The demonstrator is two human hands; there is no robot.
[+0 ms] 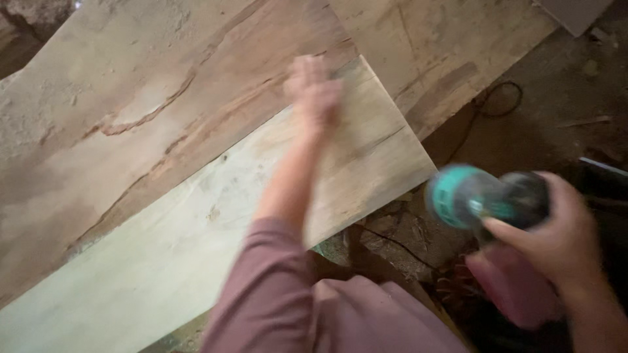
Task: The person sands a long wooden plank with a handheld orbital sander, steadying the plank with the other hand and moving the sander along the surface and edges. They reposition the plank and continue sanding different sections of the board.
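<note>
Right grip (556,242) is wrapped around the teal-and-black power tool (487,199) at right of frame, off the slab; left hand (314,95), blurred at top centre, grip unreadable, brushes the pale wood slab (196,235). Risk: the black cord (487,108) snags, or the one-handed tool slips.

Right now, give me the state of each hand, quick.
Left hand: blurred over the wooden slab; open or closed cannot be told.
Right hand: fingers closed around a teal and black power tool.
</note>
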